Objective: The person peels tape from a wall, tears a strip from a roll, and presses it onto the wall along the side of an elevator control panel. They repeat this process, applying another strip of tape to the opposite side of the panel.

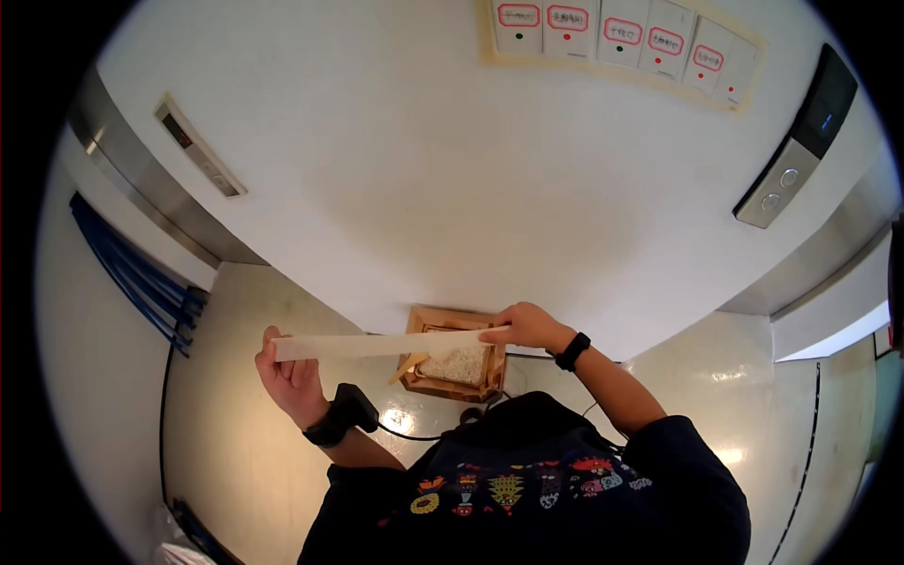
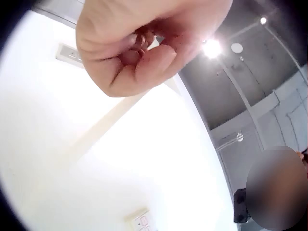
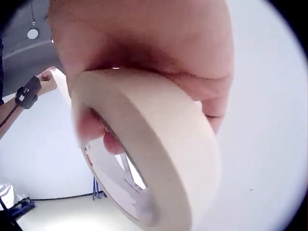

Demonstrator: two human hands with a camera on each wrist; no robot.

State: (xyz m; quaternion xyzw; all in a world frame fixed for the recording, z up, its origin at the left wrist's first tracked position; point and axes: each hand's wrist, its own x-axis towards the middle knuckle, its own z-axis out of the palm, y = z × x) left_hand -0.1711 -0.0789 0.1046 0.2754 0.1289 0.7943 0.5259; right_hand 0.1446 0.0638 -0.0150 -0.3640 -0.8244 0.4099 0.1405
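A strip of cream masking tape (image 1: 377, 346) stretches taut between the two hands in the head view. My left hand (image 1: 290, 381) pinches its free end, with the other fingers curled in. At the other end my right hand (image 1: 535, 327) grips the masking tape roll (image 3: 178, 139), which fills much of the right wrist view, with fingertips inside its core. In the left wrist view the left hand (image 2: 144, 53) is seen close up, and the strip runs away from it in front of the white wall (image 2: 144, 134).
Below the strip, a wooden box (image 1: 421, 317) with pale contents stands at the wall's foot. Labelled switch plates (image 1: 621, 33) framed in tape are on the wall, between a small panel (image 1: 201, 149) and a dark button panel (image 1: 796, 141). Blue tubes (image 1: 132, 268) stand at left.
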